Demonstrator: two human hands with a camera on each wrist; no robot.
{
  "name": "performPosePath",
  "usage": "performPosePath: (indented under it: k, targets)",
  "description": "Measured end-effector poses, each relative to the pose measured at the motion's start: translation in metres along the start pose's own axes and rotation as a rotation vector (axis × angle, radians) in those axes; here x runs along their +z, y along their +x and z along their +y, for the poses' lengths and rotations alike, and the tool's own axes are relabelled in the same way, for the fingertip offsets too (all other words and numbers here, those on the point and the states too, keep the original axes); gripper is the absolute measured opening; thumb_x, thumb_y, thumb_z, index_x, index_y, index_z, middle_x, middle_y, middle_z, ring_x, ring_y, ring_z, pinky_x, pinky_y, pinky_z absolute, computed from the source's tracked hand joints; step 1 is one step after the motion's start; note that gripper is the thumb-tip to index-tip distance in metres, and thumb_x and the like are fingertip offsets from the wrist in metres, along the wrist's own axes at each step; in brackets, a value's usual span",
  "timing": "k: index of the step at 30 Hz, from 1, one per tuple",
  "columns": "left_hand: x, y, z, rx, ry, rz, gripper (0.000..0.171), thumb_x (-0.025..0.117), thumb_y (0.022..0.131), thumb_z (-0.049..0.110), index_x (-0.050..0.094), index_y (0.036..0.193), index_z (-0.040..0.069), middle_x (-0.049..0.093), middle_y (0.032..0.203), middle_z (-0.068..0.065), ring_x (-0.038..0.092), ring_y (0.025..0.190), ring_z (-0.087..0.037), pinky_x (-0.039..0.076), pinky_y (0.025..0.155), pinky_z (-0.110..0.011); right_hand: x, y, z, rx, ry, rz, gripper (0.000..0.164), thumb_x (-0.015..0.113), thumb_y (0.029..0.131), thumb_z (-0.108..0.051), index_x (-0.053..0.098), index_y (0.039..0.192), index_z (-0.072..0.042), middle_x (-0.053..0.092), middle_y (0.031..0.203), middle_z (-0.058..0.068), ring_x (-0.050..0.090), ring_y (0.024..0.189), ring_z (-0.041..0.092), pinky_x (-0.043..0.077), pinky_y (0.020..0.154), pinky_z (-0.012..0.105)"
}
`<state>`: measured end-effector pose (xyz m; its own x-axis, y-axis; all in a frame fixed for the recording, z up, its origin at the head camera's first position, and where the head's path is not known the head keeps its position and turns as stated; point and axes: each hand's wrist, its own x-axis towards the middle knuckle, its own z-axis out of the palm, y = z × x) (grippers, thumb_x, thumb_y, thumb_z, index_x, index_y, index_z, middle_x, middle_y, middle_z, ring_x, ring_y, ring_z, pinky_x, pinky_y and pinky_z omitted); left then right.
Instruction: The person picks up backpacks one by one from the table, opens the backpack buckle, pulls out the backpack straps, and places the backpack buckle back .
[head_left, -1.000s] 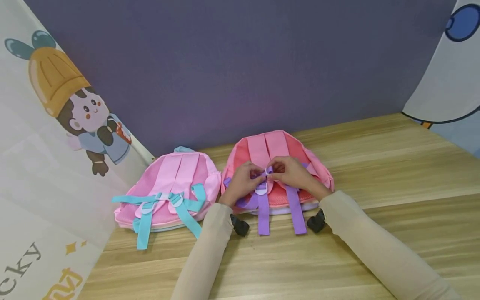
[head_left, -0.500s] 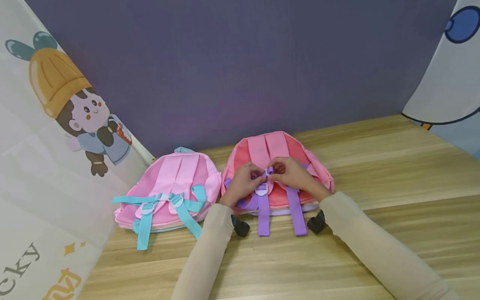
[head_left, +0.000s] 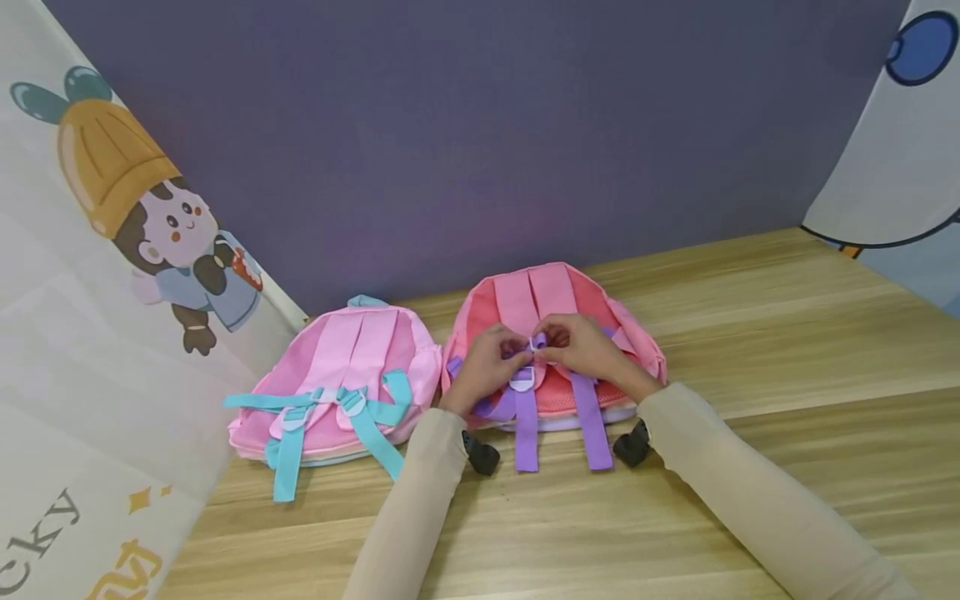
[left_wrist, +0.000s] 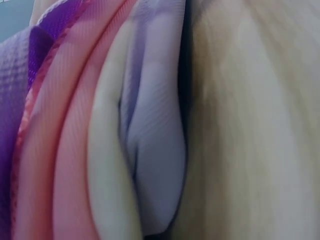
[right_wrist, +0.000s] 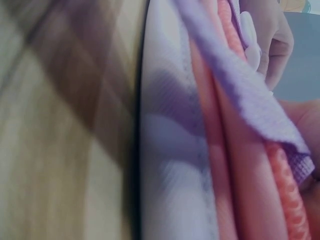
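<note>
A coral-pink backpack lies back-side up, its shoulder straps facing me. Over its middle my left hand and my right hand meet, fingertips close together. Between them is a small white buckle threaded with purple webbing. My left hand pinches the webbing at the buckle's left side, while the right pinches a short purple loop at its right. Below, a second buckle carries a purple strap that hangs onto the table. In the right wrist view, purple webbing crosses the backpack's edge near fingers.
A lighter pink backpack with turquoise straps lies at the left, against the coral one. Both rest on a wooden table. A dark panel rises behind, with printed sheets at both sides.
Hands and backpacks keep nearly the same places. Only slight shifts show at the fingertips and the purple webbing by the buckle.
</note>
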<state>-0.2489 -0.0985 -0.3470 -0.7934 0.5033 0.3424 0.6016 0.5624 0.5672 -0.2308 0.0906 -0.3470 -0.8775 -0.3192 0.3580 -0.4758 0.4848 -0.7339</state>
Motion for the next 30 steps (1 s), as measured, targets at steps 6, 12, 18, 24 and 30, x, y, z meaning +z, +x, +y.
performPosePath:
  k: [6, 12, 18, 24, 30]
  targets:
    - [-0.0021, -0.0003, -0.0004, -0.026, 0.023, -0.028, 0.023, 0.070, 0.085, 0.012, 0.071, 0.104, -0.001, 0.065, 0.097, -0.013, 0.059, 0.092, -0.021, 0.050, 0.081, -0.030, 0.0000, -0.0002, 0.0003, 0.000, 0.006, -0.003, 0.015, 0.072, 0.083, -0.008, 0.065, 0.097, -0.007, 0.069, 0.089, 0.008, 0.064, 0.083, 0.018, 0.051, 0.077, 0.033]
    - [-0.0016, -0.0002, 0.0001, -0.010, 0.021, -0.029, 0.022, 0.070, 0.085, 0.011, 0.071, 0.103, -0.002, 0.065, 0.096, -0.013, 0.060, 0.091, -0.021, 0.050, 0.081, -0.029, -0.0002, -0.0009, 0.0002, 0.009, 0.003, -0.003, 0.016, 0.072, 0.083, -0.009, 0.065, 0.097, -0.006, 0.069, 0.089, 0.008, 0.064, 0.084, 0.018, 0.051, 0.078, 0.034]
    - [-0.0008, 0.0002, 0.0009, -0.012, 0.030, -0.016, 0.021, 0.070, 0.086, 0.013, 0.072, 0.102, 0.000, 0.064, 0.096, -0.011, 0.059, 0.090, -0.020, 0.049, 0.080, -0.028, 0.0001, -0.0008, 0.0005, 0.003, 0.001, 0.001, 0.017, 0.073, 0.083, -0.009, 0.065, 0.097, -0.006, 0.067, 0.088, 0.007, 0.063, 0.084, 0.018, 0.051, 0.076, 0.033]
    - [-0.0006, 0.0000, 0.0020, -0.020, 0.025, -0.005, 0.021, 0.070, 0.086, 0.014, 0.071, 0.101, 0.000, 0.064, 0.096, -0.011, 0.059, 0.089, -0.019, 0.049, 0.080, -0.028, 0.0011, 0.0007, 0.0022, 0.003, -0.008, 0.002, 0.016, 0.073, 0.083, -0.010, 0.065, 0.097, -0.008, 0.064, 0.086, 0.004, 0.061, 0.082, 0.016, 0.051, 0.075, 0.031]
    - [-0.0017, -0.0011, 0.0027, -0.025, 0.030, -0.010, 0.023, 0.071, 0.085, 0.014, 0.071, 0.103, 0.000, 0.064, 0.096, -0.011, 0.058, 0.088, -0.019, 0.047, 0.078, -0.026, 0.0010, 0.0004, 0.0018, -0.009, -0.004, 0.007, 0.016, 0.073, 0.083, -0.010, 0.065, 0.096, -0.008, 0.066, 0.085, 0.005, 0.062, 0.080, 0.015, 0.050, 0.073, 0.030]
